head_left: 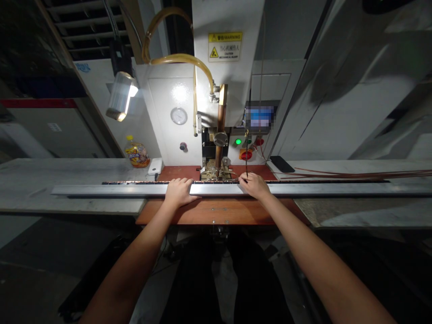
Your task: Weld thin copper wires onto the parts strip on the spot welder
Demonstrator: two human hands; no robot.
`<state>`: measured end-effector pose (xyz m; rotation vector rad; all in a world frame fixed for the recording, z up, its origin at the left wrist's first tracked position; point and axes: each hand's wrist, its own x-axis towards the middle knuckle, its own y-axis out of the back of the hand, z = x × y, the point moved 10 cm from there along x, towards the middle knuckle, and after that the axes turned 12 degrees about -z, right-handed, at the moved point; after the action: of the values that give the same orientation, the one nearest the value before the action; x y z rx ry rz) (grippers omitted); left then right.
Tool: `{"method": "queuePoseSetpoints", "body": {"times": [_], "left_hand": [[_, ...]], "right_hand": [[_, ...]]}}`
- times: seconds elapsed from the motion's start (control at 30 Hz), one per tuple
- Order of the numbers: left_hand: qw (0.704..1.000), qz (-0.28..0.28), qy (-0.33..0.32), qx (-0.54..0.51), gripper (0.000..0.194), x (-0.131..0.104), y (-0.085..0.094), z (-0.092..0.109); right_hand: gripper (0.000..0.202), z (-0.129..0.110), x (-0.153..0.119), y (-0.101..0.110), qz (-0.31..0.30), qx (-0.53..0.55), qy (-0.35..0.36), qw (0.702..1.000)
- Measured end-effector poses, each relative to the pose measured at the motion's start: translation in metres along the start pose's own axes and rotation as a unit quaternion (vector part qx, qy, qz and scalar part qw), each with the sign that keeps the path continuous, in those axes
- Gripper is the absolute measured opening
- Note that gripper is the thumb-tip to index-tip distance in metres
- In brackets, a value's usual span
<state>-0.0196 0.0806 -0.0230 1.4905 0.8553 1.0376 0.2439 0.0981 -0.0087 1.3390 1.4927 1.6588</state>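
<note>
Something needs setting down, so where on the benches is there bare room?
The left bench looks bare left of the bottle, behind the metal bar. The right bench has a bare strip before the bar. Crowded: by the left hand and right hand, and around the phone.

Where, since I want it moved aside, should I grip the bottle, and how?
Best around the upright body of the bottle, below its yellow cap, probably from the front-left: the cabinet stands behind, the white device close on the right.
</note>
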Motion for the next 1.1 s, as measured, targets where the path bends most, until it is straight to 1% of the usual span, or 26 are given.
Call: {"method": "queuePoseSetpoints", "body": {"times": [0.17,0.53,0.7,0.97,1.1], "left_hand": [[1.000,0.001,0.002,-0.010,0.067,0.000,0.001,0.002],[1.000,0.002,0.002,0.012,0.067,0.000,0.003,0.006],[1.000,-0.005,0.003,0.013,0.068,0.002,0.003,0.005],[0.999,-0.048,0.017,0.004,0.074,0.008,-0.003,0.000],[0.998,-0.052,0.014,0.010,0.074,0.010,-0.004,0.000]], "right_hand": [[0.027,0.002,-0.001,0.001,0.008,-0.002,0.004,1.000],[0.028,0.004,-0.002,0.000,0.017,0.008,0.011,1.000],[0.026,0.006,0.000,-0.001,0.004,0.013,0.002,1.000],[0.030,0.008,0.005,-0.003,-0.033,0.014,-0.018,0.999],[0.030,0.009,0.006,-0.004,-0.041,0.013,-0.025,0.999]]}}
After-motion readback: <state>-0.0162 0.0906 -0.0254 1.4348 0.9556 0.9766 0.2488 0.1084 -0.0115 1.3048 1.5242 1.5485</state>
